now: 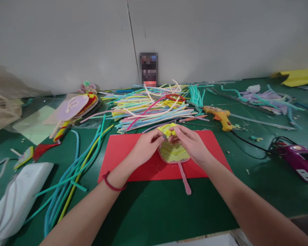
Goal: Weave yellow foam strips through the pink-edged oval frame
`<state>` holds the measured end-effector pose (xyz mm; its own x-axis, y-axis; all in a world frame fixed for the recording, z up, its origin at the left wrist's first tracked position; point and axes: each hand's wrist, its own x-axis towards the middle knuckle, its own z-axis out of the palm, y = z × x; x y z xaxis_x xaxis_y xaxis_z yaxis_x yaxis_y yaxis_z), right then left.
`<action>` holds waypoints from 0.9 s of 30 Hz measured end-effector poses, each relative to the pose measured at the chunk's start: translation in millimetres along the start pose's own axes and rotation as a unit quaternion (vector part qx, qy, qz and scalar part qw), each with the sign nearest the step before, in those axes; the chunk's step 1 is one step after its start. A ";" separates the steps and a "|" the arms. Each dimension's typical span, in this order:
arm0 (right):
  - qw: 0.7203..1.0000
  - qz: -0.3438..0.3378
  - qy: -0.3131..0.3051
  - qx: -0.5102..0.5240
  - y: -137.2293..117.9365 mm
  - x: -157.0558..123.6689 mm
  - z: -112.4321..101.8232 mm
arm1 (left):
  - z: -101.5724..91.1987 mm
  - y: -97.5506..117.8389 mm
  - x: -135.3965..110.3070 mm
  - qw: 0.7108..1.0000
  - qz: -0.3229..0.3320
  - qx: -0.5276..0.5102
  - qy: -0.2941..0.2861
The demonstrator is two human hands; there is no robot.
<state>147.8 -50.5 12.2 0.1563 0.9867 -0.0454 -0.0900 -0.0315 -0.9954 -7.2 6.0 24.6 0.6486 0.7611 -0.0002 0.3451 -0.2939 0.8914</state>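
Both hands meet over the middle of a red board (133, 171). My left hand (150, 147) and my right hand (192, 141) pinch a small bright yellow fuzzy piece (169, 129), apparently made of pipe cleaners, between the fingertips. Just below it lies a round yellow-green fan (173, 153) with a pink rim and a fuzzy pink handle (184, 179) that reaches past the board's front edge. Fingers cover the upper part of the fan, so I cannot tell whether the yellow piece touches it.
Behind the board lies a pile of coloured pipe cleaners (154, 109). A yellow glue gun (222, 118) and a purple power strip (300, 160) are on the right. Finished fans (75, 107), loose teal strands (66, 184) and a white device (23, 194) lie left. A phone (149, 68) leans on the wall.
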 end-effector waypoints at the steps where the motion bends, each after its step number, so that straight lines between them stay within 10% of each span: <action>1: 0.999 0.016 0.000 0.032 -0.1 0.0 0.4 | 0.5 0.1 -0.1 1.000 -0.002 -0.005 0.004; 10: 1.000 0.012 0.023 -0.012 2.0 3.4 0.0 | 12.1 6.1 -1.0 0.999 -0.014 -0.018 0.039; 16: 0.995 -0.029 0.088 -0.032 3.7 7.0 -6.7 | 26.5 16.9 -3.3 0.950 0.036 0.189 0.247; 27: 0.978 -0.117 0.032 -0.167 -8.6 5.7 -11.4 | 55.2 31.0 0.4 0.966 -0.046 0.184 0.177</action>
<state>160.7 -46.4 19.6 0.1967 0.9614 0.1922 0.2808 0.1326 -0.9506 41.2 -34.7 27.2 0.3534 0.9247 0.1418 0.6500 -0.3517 0.6737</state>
